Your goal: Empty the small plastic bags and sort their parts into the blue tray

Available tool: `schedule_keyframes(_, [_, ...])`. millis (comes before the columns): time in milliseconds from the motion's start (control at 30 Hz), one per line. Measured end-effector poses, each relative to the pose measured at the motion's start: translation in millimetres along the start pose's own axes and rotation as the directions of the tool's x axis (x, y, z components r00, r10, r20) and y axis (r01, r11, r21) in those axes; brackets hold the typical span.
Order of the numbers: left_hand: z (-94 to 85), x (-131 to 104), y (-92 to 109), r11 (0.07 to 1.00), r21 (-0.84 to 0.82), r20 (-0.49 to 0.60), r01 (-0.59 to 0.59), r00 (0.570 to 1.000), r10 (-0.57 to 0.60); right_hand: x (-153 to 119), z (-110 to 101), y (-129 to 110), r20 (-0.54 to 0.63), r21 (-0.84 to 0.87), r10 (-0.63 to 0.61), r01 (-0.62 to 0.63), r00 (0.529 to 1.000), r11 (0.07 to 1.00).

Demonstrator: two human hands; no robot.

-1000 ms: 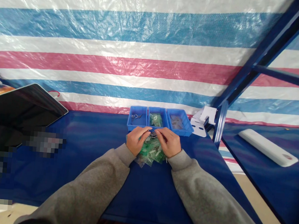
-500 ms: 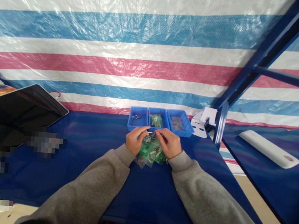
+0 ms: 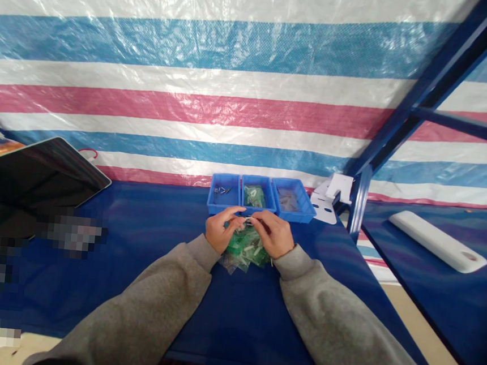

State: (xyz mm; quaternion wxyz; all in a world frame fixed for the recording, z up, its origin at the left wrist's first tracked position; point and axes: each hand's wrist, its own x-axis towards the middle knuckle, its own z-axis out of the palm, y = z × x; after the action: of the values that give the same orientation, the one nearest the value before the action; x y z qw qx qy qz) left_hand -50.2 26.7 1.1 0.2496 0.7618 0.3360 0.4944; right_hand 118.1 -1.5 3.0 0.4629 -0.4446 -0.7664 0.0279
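Between the fingertips of both hands is a small, thin, silvery piece [image 3: 247,220]; it is too small to tell its kind. My left hand [image 3: 221,229] pinches one end of it from the left, thumb and forefinger together. From the other side my right hand [image 3: 277,235] pinches it too, with bent fingers covering part of it. Just beneath the hands lies a pile of clear and green small plastic bags [image 3: 242,253] on the blue table [image 3: 240,313].
Behind the hands stand three blue bins: a left bin [image 3: 223,209] with small metal pins, a middle bin [image 3: 257,179] with green bags, a right bin [image 3: 295,217] with clear bags. Also around are white cards [image 3: 324,209], a dark screen [image 3: 43,182] and a white oblong device [image 3: 438,242].
My fingertips have drawn closer together, so less of the silvery piece shows between them. The bins and the pile of bags stay where they were.
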Motion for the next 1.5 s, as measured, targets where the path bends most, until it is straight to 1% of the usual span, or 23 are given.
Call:
schedule_keyframes(133, [-1.2,2.6,1.3,0.996,0.075,-0.083,-0.042,0.995,0.048,0.3,-1.7,-1.0,-0.037,0.002,0.02,-0.02,0.999,1.0])
schedule_keyframes(233, [-2.1,4.2,3.0,0.992,0.109,-0.116,-0.061,0.991,0.073,0.2,-1.1,-0.6,-0.003,0.001,0.017,-0.017,1.0,1.0])
schedule_keyframes(333, [-1.9,4.3,5.3,0.997,0.042,-0.131,-0.063,0.989,0.068,-0.2,0.8,1.4,0.018,-0.018,0.006,-0.005,1.0,1.0])
schedule_keyframes(400, [-1.2,3.5,6.4,0.999,-0.018,-0.136,-0.045,0.99,0.042,-0.4,1.8,3.0,-0.011,-0.033,0.017,-0.017,1.0,0.999])
schedule_keyframes(500, [0.3,1.7,6.2,0.998,-0.059,-0.124,0.001,0.992,-0.008,-0.2,1.9,4.4,-0.06,-0.04,0.034,-0.036,0.998,0.999])
schedule_keyframes(600, [1.2,0.6,5.0,1.0,-0.009,-0.089,0.015,0.996,-0.015,0.5,0.9,3.7,-0.051,-0.043,0.032,-0.034,0.998,0.998])
schedule_keyframes(800, [-0.5,2.3,4.5,0.986,0.156,-0.062,-0.061,0.996,0.071,0.5,1.0,3.0,-0.062,-0.035,0.027,-0.029,0.998,0.999])
schedule_keyframes(900, [-2.2,3.7,4.7,0.973,0.197,-0.037,-0.123,0.991,0.132,0.2,1.8,4.3,-0.079,-0.047,0.027,-0.03,0.997,0.998])
schedule_keyframes(1000, [-3.0,4.4,4.6,0.964,0.222,-0.021,-0.146,0.988,0.154,0.0,1.9,5.1,-0.08,-0.054,0.031,-0.035,0.996,0.998])
schedule_keyframes(1100, [-2.6,3.9,3.3,0.971,0.204,-0.066,-0.122,0.988,0.138,0.0,1.4,4.8,-0.078,-0.043,0.034,-0.037,0.996,0.998])
schedule_keyframes(1200, [-1.2,2.4,1.1,0.985,0.163,-0.123,-0.064,0.989,0.084,0.1,0.9,3.8,-0.059,-0.019,0.024,-0.025,0.998,0.999])
schedule_keyframes(1333, [0.3,0.8,-0.7,0.993,0.118,-0.114,-0.023,0.993,0.036,-0.5,0.0,0.8,0.016,0.016,-0.002,0.001,1.0,1.0])
schedule_keyframes(1500, [0.4,0.6,-2.7,0.991,0.135,-0.141,0.003,0.99,0.016,-1.1,0.0,-3.5,0.076,0.061,-0.017,0.013,0.997,0.998])
